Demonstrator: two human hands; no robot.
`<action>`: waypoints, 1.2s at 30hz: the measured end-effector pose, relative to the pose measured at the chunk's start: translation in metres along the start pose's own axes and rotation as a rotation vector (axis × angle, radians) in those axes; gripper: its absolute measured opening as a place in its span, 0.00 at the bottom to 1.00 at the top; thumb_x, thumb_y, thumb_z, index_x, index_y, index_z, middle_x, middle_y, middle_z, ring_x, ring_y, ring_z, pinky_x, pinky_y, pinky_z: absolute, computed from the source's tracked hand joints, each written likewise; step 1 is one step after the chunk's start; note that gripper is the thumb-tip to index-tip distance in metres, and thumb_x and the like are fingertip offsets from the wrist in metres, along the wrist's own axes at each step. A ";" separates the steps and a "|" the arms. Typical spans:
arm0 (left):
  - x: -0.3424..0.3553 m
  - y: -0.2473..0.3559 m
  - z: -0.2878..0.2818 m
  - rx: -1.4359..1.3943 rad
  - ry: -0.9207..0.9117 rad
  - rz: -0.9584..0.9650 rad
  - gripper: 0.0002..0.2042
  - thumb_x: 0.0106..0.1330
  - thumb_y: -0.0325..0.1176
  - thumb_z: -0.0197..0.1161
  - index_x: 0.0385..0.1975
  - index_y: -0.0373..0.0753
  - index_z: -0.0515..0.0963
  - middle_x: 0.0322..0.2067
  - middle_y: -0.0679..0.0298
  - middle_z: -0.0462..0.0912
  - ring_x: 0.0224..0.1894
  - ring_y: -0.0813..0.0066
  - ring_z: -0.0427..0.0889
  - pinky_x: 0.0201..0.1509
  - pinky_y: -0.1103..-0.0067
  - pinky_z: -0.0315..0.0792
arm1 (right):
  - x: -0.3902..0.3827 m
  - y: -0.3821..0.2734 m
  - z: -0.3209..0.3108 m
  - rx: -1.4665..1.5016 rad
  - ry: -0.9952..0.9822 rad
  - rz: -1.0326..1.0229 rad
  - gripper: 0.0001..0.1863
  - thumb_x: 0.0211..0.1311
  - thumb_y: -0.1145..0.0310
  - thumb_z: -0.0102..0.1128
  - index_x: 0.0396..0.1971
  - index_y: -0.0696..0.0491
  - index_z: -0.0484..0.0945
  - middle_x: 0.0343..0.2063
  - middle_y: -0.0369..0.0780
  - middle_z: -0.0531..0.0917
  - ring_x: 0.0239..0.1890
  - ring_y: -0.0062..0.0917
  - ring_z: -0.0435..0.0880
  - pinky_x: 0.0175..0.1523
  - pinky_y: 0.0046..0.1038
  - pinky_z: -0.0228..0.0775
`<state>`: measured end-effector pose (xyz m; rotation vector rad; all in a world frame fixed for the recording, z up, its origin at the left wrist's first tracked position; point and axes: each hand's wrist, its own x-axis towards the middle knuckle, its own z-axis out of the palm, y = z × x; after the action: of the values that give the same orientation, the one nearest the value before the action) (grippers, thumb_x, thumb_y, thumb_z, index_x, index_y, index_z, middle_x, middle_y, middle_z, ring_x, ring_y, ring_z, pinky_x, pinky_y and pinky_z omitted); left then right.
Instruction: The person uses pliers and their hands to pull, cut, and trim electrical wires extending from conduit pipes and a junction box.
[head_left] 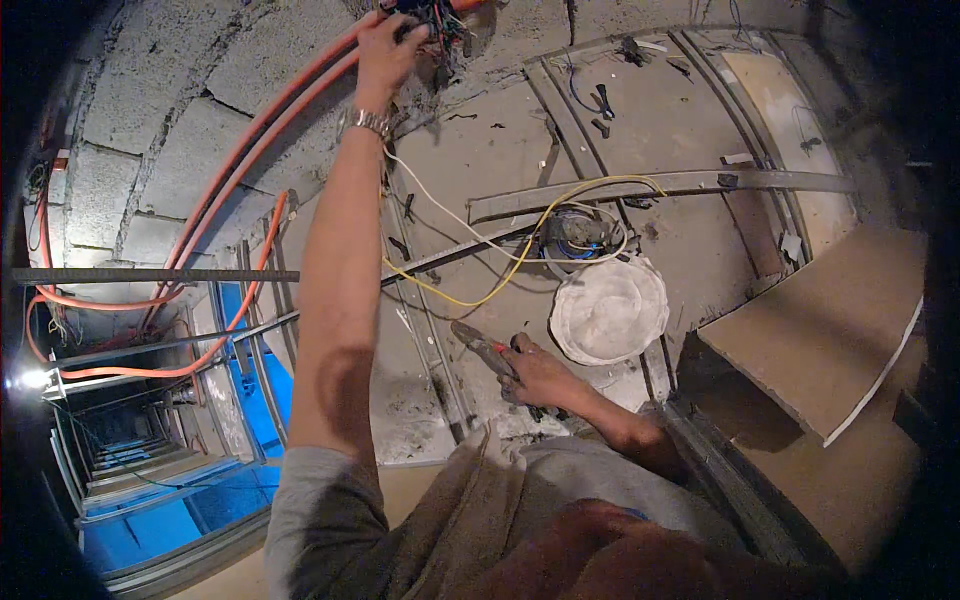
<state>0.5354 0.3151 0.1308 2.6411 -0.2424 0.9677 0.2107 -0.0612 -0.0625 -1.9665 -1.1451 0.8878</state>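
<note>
1. Your left hand (385, 45) is raised to the top of the view, fingers curled around a bundle of wires (432, 18) where they leave a wall opening; it is clenched on them.
2. A metal wristwatch (364, 122) sits on that wrist.
3. Your right hand (535, 372) is low, near your lap, closed around the handles of pliers (482, 348); the reddish handles sit in your palm and the tool's tip points up and to the left.
4. 2 orange conduits (262, 130) run from the wire bundle down the block wall (150, 110) to your left, curving toward the open shaft (160, 470) below.
5. A white wire (440, 212) and a yellow wire (520, 255) trail from the wall across the concrete surface (660, 110) toward a coil of blue and white cable (575, 235).
6. Just below that coil lies a round white lid (610, 310), beside your right hand but not touching it.
7. Metal bars (660, 185) cross the concrete; a brown board (820, 330) lies at the right.
8. A bright lamp (35, 380) shines at the far left edge.
</note>
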 end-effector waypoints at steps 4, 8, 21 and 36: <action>-0.021 0.001 -0.005 -0.329 0.069 -0.264 0.22 0.64 0.46 0.72 0.44 0.29 0.84 0.38 0.56 0.87 0.43 0.66 0.84 0.50 0.70 0.75 | 0.002 0.001 0.002 0.035 -0.002 -0.011 0.26 0.65 0.62 0.63 0.57 0.61 0.72 0.47 0.57 0.71 0.48 0.55 0.77 0.56 0.47 0.72; -0.021 0.000 0.005 -0.462 0.120 -0.439 0.22 0.67 0.45 0.70 0.47 0.29 0.83 0.39 0.58 0.88 0.41 0.71 0.84 0.48 0.74 0.76 | 0.001 0.002 0.005 0.078 0.033 -0.021 0.27 0.61 0.65 0.63 0.58 0.60 0.72 0.46 0.58 0.71 0.48 0.56 0.78 0.55 0.48 0.73; -0.017 -0.005 0.008 -0.303 0.252 -0.372 0.18 0.73 0.43 0.63 0.45 0.30 0.83 0.38 0.52 0.89 0.37 0.62 0.85 0.46 0.69 0.77 | -0.001 -0.004 -0.004 0.033 -0.018 0.011 0.30 0.57 0.68 0.63 0.61 0.58 0.71 0.47 0.58 0.71 0.47 0.56 0.80 0.53 0.50 0.76; -0.002 0.014 -0.027 0.487 0.019 0.116 0.19 0.66 0.48 0.67 0.41 0.35 0.84 0.37 0.45 0.86 0.41 0.45 0.85 0.48 0.59 0.77 | 0.000 -0.011 -0.009 0.022 -0.041 -0.012 0.29 0.59 0.67 0.63 0.59 0.62 0.71 0.48 0.59 0.71 0.49 0.57 0.79 0.53 0.50 0.76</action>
<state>0.5139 0.3117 0.1526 3.0799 -0.1729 1.2192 0.2135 -0.0593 -0.0485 -1.9300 -1.1651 0.9344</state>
